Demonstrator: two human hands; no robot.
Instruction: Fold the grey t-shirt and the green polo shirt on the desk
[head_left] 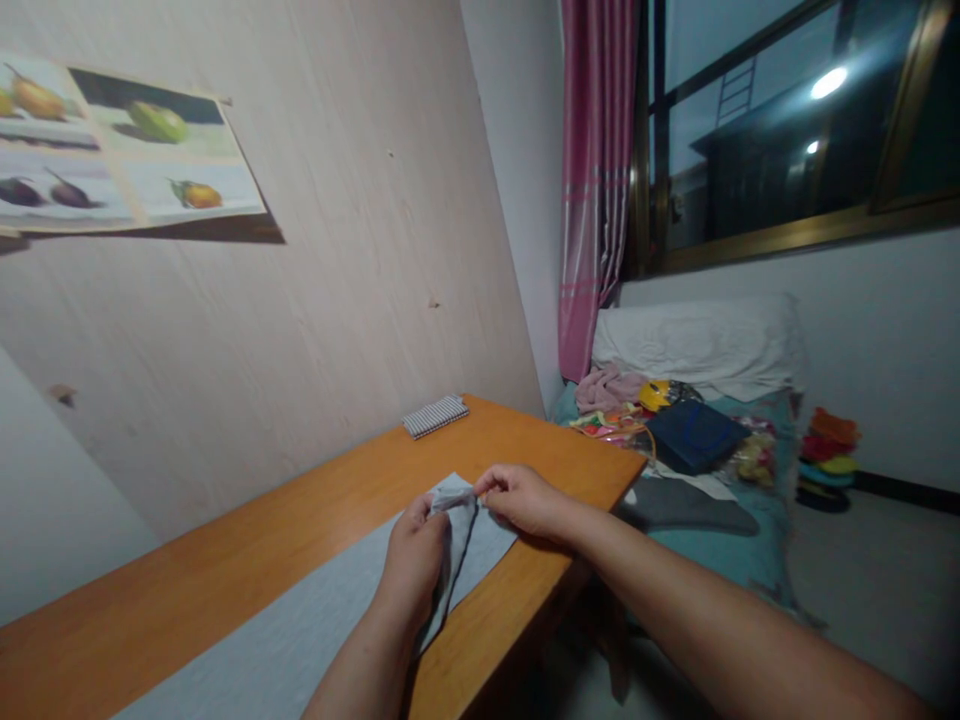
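Note:
A long pale grey cloth (pixel 315 620) lies along the orange wooden table (pixel 247 530). My left hand (pixel 415 555) is closed on the cloth's far end, pinching a raised fold. My right hand (pixel 525 497) is just right of it, with its fingers pinched on the same lifted corner of the cloth (pixel 454 493). A dark edge line runs down the cloth between my hands.
A small folded striped cloth (pixel 436 415) lies at the table's far edge by the wall. Beyond the table is a bed (pixel 750 560) with a pillow, a dark blue bag (pixel 696 435), a pink cloth and toys. A fruit poster hangs on the wall.

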